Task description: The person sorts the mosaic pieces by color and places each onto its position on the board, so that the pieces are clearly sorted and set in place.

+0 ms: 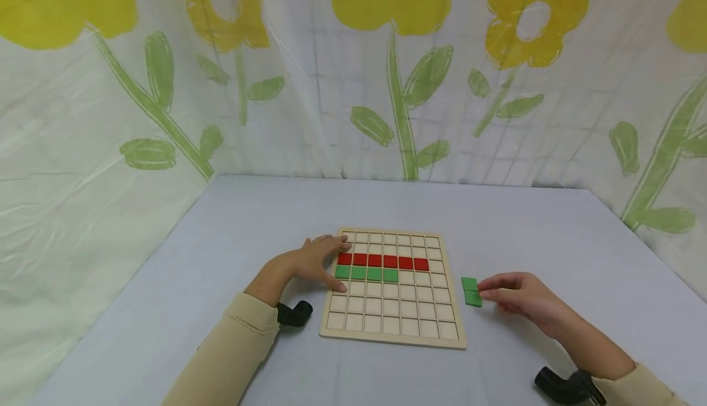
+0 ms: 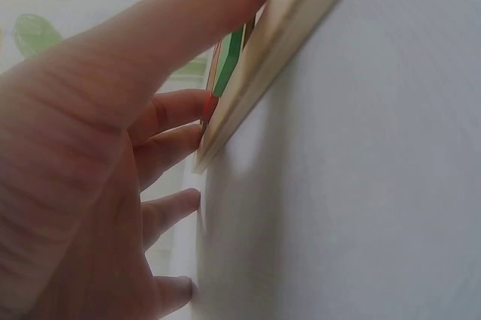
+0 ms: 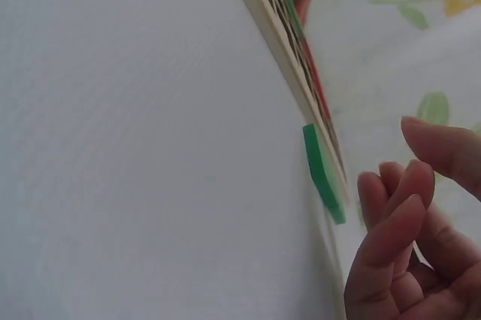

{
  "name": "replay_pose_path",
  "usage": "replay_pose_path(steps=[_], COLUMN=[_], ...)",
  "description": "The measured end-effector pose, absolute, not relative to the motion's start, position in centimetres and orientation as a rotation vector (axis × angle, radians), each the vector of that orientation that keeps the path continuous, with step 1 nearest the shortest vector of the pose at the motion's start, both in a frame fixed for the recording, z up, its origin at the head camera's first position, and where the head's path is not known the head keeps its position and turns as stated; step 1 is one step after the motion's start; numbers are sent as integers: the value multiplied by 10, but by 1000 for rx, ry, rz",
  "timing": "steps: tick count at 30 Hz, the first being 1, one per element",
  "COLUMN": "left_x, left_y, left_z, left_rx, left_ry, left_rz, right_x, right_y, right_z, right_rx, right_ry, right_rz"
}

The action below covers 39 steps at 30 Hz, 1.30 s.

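Observation:
A wooden grid board (image 1: 393,339) lies on the table. Across it runs a row of several red tiles (image 1: 375,260), with several green tiles (image 1: 374,274) in the row just below. My left hand (image 1: 312,262) rests at the board's left edge, fingers spread and thumb (image 2: 218,1) on the frame. To the right of the board, two loose green tiles (image 1: 472,298) lie end to end on the table. My right hand (image 1: 525,302) is right beside them, thumb and fingertips by their right side. In the right wrist view, its loosely bent fingers (image 3: 391,241) hold nothing.
A white-covered table (image 1: 265,210) extends around the board. Behind it hangs a pale curtain (image 1: 309,118) printed with yellow flowers. Dark wrist-worn devices sit at the left wrist (image 1: 295,314) and the right wrist (image 1: 566,387).

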<state>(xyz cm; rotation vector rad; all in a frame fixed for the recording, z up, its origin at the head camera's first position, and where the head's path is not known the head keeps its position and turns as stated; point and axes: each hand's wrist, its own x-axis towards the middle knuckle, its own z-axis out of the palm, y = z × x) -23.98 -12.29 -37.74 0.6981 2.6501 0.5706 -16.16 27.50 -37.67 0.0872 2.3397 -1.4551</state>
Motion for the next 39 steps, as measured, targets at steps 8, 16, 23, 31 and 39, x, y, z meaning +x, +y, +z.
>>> replay_pose_path(steps=[8,16,23,31,39], left_x=[-240,-241,-242,-242,-242], left_y=[-123,-124,-124,-123,-124], left_z=[-378,-380,-380,-380,-380], left_rx=[708,718,721,728,720], left_ry=[2651,2654,2655,2651,2648], left_rz=[571,578,574,577,577], right_x=[-161,-162,-162,-158,-159], right_y=[278,280,277,276,273], right_z=[-383,-393,-398,-399,-402], right_rx=[121,80,74,-13,-70], right_ry=[2376,2428,2495,2546,2621], right_rz=[-1456,-1461,-1467,-1422,-1353])
